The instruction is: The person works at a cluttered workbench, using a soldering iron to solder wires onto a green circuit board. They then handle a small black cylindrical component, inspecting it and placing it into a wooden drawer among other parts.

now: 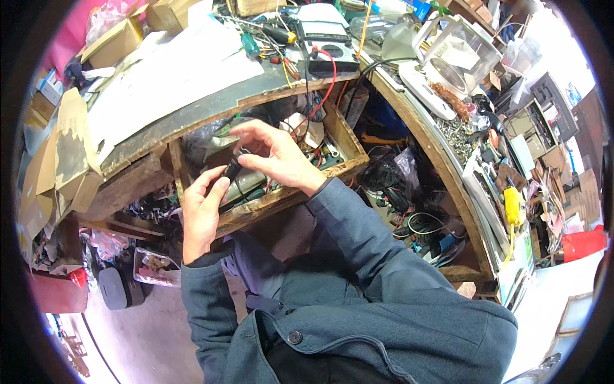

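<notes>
A slim black object [231, 169] is held over the open wooden drawer. My left hand [206, 205] is closed on its lower end, thumb along it. My right hand [268, 155] pinches near its upper end with thumb and curved fingers; the tip between those fingers is too small to make out. The drawer [341, 168] holds a crumpled clear bag [208, 141], cables, metal bits and other small clutter, partly hidden by my hands.
A worktop [249, 86] carries paper, screwdrivers and a meter [337, 54] with red and black leads. Cardboard boxes [73, 147] crowd the left. The right bench holds a clear container [457, 51], screws and a yellow device [515, 206]; cables fill the shelf beneath.
</notes>
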### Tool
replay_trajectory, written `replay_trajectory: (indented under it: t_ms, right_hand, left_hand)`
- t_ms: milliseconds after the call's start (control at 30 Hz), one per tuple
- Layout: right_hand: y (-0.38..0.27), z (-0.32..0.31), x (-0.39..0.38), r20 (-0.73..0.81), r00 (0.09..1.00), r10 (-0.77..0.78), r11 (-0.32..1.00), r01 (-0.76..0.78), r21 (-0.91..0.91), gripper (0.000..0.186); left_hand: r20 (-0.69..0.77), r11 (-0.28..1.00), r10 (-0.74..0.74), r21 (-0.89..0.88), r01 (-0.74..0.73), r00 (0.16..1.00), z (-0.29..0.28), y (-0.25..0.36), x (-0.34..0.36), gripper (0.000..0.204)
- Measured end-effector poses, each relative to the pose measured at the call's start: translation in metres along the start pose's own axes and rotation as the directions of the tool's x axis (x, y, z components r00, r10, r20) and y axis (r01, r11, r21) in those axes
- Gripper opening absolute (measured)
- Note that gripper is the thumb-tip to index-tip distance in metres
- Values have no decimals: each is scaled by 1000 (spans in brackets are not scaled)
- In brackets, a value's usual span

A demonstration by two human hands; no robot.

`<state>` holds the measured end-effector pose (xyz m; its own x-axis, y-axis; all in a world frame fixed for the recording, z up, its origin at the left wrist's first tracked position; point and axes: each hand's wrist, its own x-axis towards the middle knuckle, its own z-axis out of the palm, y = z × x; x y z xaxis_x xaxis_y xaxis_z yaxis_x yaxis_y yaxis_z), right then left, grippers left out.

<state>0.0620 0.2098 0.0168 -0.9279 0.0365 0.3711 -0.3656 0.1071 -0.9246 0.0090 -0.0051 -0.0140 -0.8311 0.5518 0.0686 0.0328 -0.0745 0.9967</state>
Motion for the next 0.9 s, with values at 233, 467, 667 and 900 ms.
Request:
replay_trajectory:
  t_ms: [233, 467, 667, 900]
  right_hand:
    - [1, 1, 0, -64, 998, 23, 996, -28, -79, 34]
    - [8, 3, 0, -77, 995, -70, 993, 62, -98, 22]
    - [6, 0, -1, -32, 998, -54, 999, 54, -3, 26]
    - [12, 4, 0, -106, 983, -152, 987, 146, -64, 25]
  left_hand:
    - [1, 998, 6, 61, -6, 1000, 1, 2, 0, 28]
    - [-16, 997, 32, 69, -31, 999, 3, 1, 0, 29]
    - [-25, 996, 52, 79, -50, 998, 0, -2, -1, 30]
    - [-20, 994, 63, 89, -61, 998, -2, -5, 0, 31]
